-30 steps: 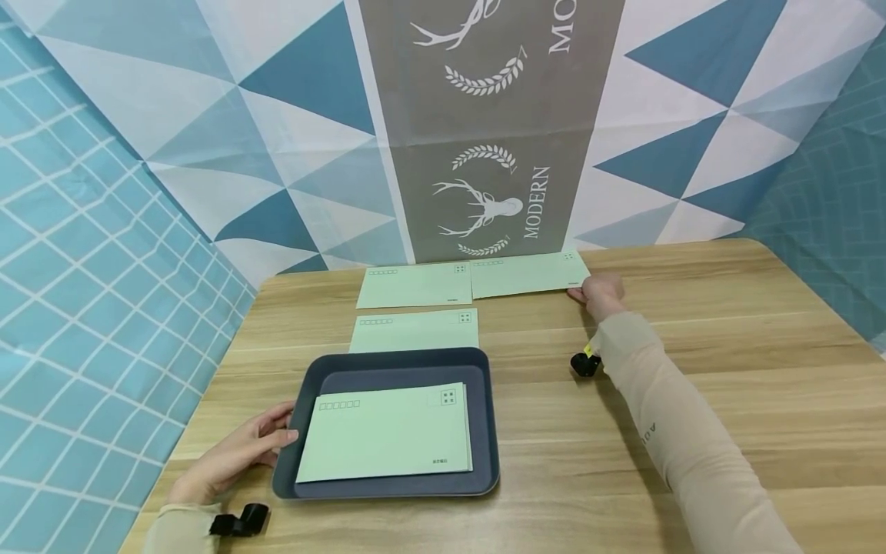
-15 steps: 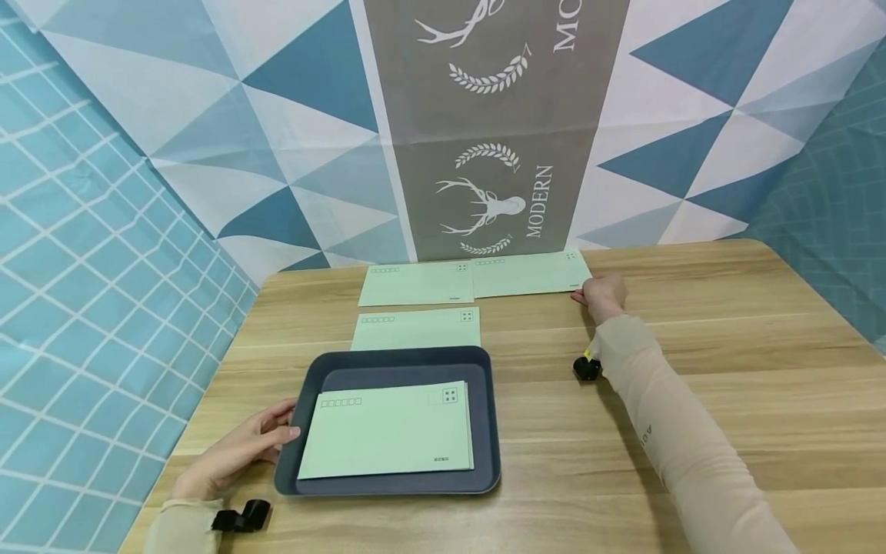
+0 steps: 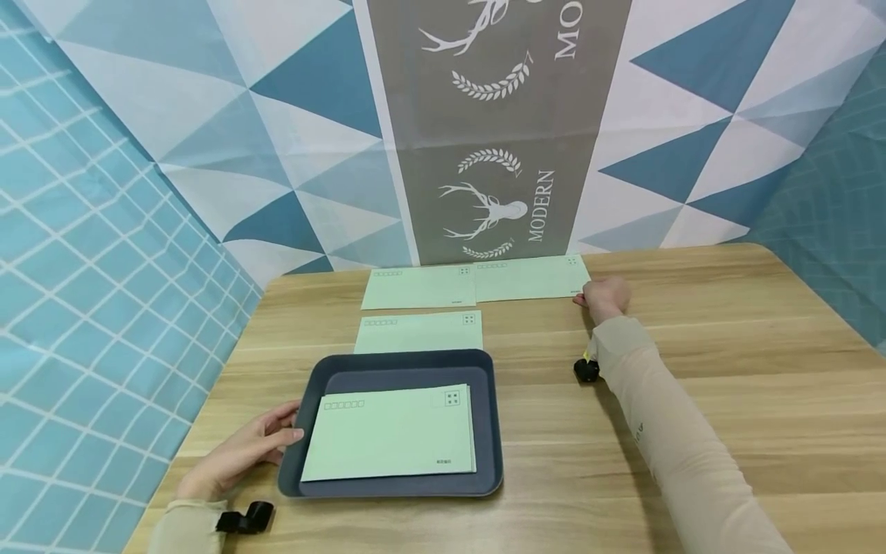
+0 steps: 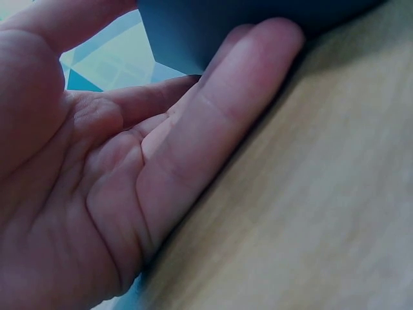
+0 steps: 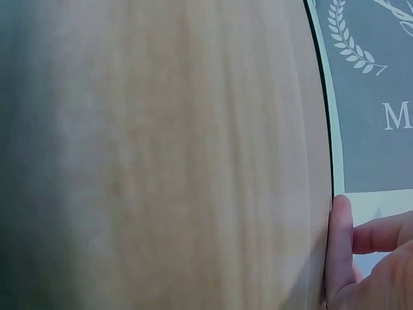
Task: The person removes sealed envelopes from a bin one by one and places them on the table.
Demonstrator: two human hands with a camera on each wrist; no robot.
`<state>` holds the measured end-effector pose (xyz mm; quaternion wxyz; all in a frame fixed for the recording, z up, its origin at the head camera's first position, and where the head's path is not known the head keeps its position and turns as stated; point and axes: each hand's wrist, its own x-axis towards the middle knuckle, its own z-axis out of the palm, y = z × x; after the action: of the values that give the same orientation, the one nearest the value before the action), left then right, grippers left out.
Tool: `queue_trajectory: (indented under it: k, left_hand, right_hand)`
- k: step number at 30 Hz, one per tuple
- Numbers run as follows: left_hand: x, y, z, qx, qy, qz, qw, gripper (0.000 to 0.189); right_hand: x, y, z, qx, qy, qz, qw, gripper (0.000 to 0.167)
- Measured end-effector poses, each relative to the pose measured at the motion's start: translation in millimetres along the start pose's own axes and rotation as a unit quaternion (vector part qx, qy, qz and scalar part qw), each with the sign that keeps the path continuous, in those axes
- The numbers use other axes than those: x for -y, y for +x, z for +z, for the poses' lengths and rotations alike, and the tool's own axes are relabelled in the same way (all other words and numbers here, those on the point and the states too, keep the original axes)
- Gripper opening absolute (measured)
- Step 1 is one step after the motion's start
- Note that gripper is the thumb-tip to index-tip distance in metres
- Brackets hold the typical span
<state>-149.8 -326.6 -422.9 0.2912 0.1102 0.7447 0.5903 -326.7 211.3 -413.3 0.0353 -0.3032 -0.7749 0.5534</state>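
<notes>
In the head view my left hand (image 3: 245,446) holds the left side of a dark blue tray (image 3: 494,431), thumb at the rim. The left wrist view shows the fingers (image 4: 213,110) reaching against the tray's underside (image 4: 187,39). A small stack of pale green envelopes (image 3: 391,435) lies in the tray. At the back, my right hand (image 3: 604,298) pinches the lower right corner of a green envelope (image 3: 529,278) on the table. In the right wrist view that hand (image 5: 371,252) has its fingertips at the envelope's edge (image 5: 337,148).
Left of that envelope lies another green envelope (image 3: 418,288), their edges meeting. A third envelope (image 3: 418,332) lies in front, its lower part hidden by the tray. A patterned cloth backdrop (image 3: 484,131) stands along the wooden table's (image 3: 692,385) back edge.
The camera view has shifted slightly. Both hands keep their places at the tray and the back right envelope, which lies marginally straighter than before.
</notes>
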Motion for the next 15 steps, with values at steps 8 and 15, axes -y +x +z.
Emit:
queue_trajectory:
  k: [8,15]
  left_hand:
    - [0.4,-0.4,0.9,-0.008,0.006,-0.008,0.9999,0.064]
    - [-0.7,-1.0,0.3,-0.002,-0.001,-0.01,0.9999,0.065]
  right_hand:
    - [0,-3.6,-4,0.033,0.052,0.009,0.9981,0.044]
    - [10,-12.1,-9,0.07,0.061,0.014,0.9956,0.048]
